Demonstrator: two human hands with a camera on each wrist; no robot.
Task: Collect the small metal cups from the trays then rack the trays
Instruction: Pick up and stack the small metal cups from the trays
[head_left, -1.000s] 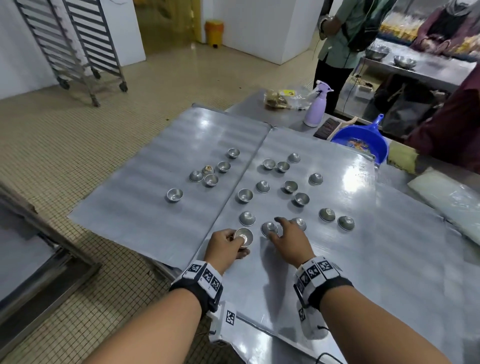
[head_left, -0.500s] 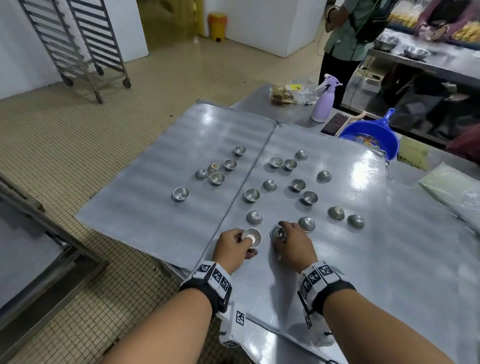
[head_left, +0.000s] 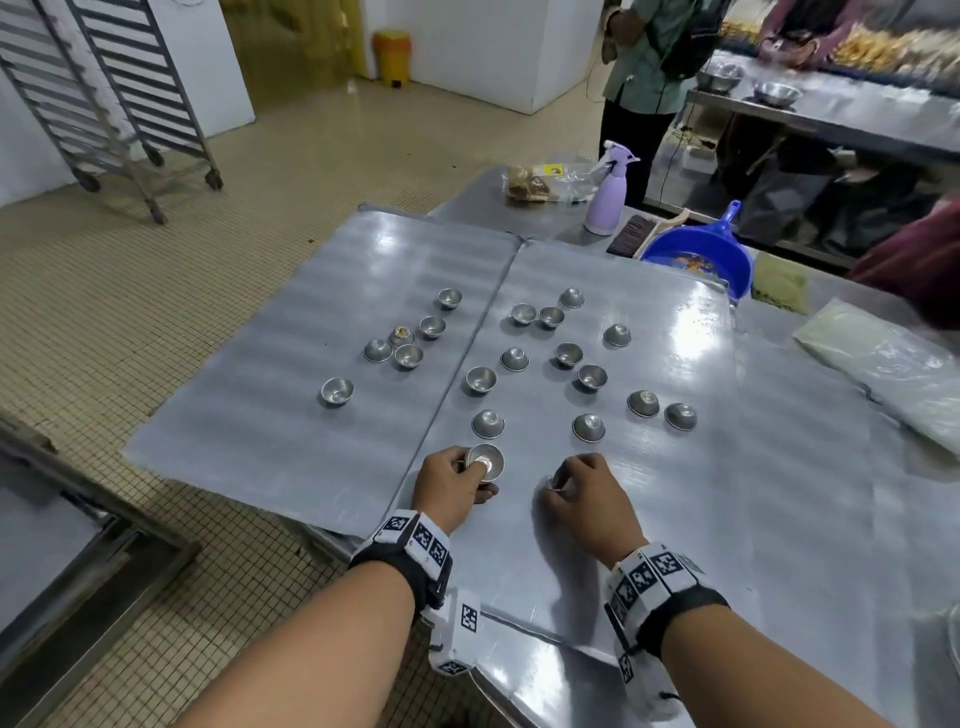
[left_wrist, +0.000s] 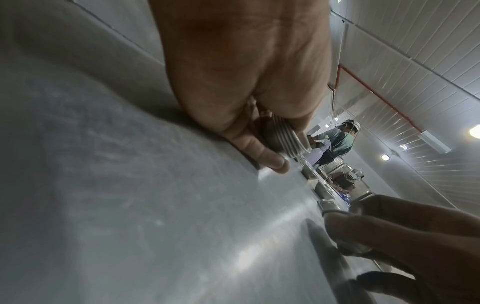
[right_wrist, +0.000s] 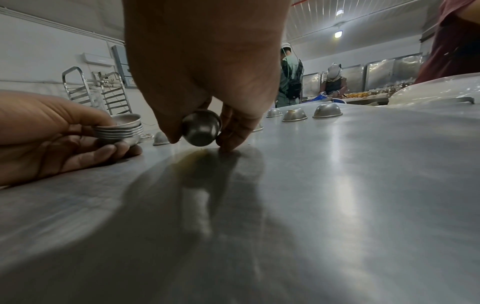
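Observation:
Two flat metal trays lie side by side, the left tray (head_left: 249, 415) and the right tray (head_left: 701, 467), both dotted with several small metal cups (head_left: 588, 427). My left hand (head_left: 457, 480) rests on the right tray's near left part and grips a nested stack of cups (head_left: 484, 461) (right_wrist: 118, 128) (left_wrist: 281, 138). My right hand (head_left: 576, 488) pinches a single cup (right_wrist: 201, 127) lifted just off the tray, to the right of the stack. In the head view that cup is mostly hidden under my fingers.
A wheeled tray rack (head_left: 104, 93) stands far left on the tiled floor. Behind the trays are a purple spray bottle (head_left: 608, 189), a blue dustpan (head_left: 701, 260) and a bagged item (head_left: 550, 182). Plastic sheeting (head_left: 883, 374) lies at the right. People work at a back counter (head_left: 831, 114).
My right hand has closed on a cup near the stack and pulled it back toward me, off the tray. My left hand stays put, holding the stack.

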